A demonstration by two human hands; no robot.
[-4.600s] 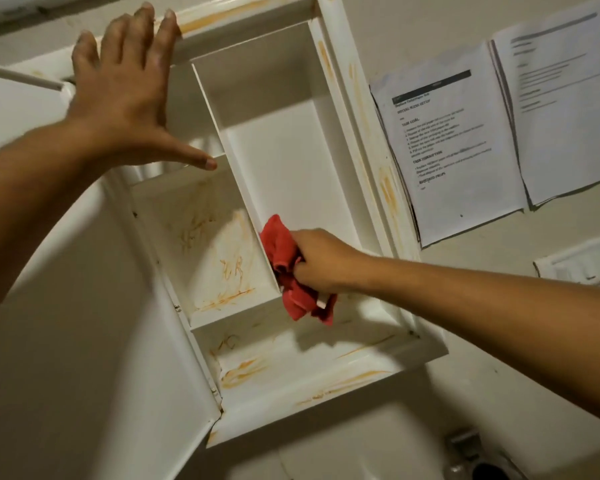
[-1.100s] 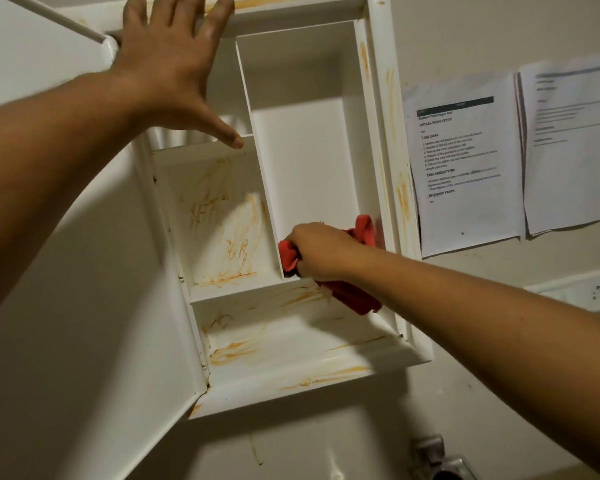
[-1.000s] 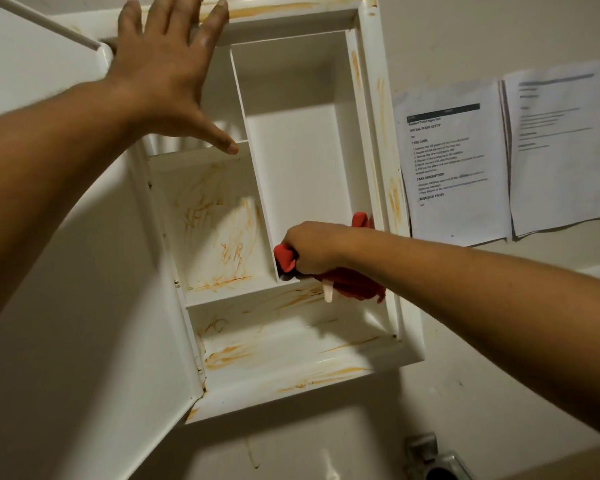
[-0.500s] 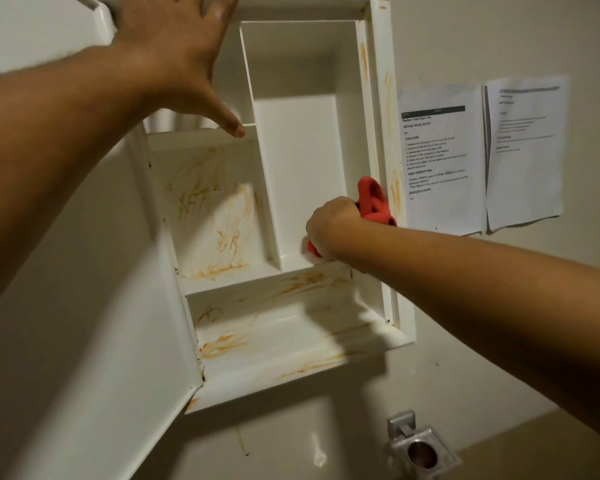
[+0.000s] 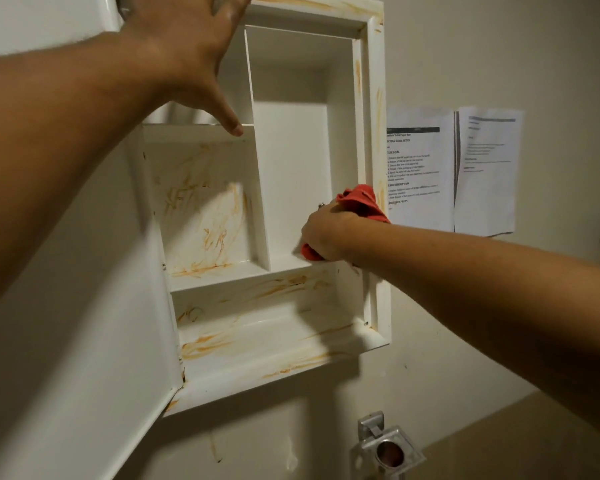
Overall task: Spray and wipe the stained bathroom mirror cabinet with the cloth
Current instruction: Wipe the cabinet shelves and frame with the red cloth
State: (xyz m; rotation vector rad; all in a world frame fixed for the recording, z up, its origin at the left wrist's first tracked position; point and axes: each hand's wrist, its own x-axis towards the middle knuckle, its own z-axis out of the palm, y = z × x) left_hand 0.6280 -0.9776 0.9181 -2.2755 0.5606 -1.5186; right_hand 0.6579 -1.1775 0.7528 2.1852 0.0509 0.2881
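Cabinet (image 5: pixel 378 98) hung open on the wall, orange smears (image 5: pixel 205 344) streaking its left compartment (image 5: pixel 201 202) and bottom shelf (image 5: pixel 274 327). Our right hand (image 5: pixel 326 233) clutched the red cloth (image 5: pixel 361 202), pressing it into the tall compartment's (image 5: pixel 291 150) lower right corner. Our left hand (image 5: pixel 187 53), fingers straight and spread, rested flat near the top beside the door (image 5: pixel 84 341). Papers (image 5: pixel 420 168) hung nearby.

This is looking like a bathroom: a white cabinet (image 5: pixel 375 168) with small shelves is hanging on a plain painted wall (image 5: pixel 499 46). A metal holder (image 5: pixel 386 449) is sitting fixed just below it, and printed sheets (image 5: pixel 420 168) are hanging beside it.
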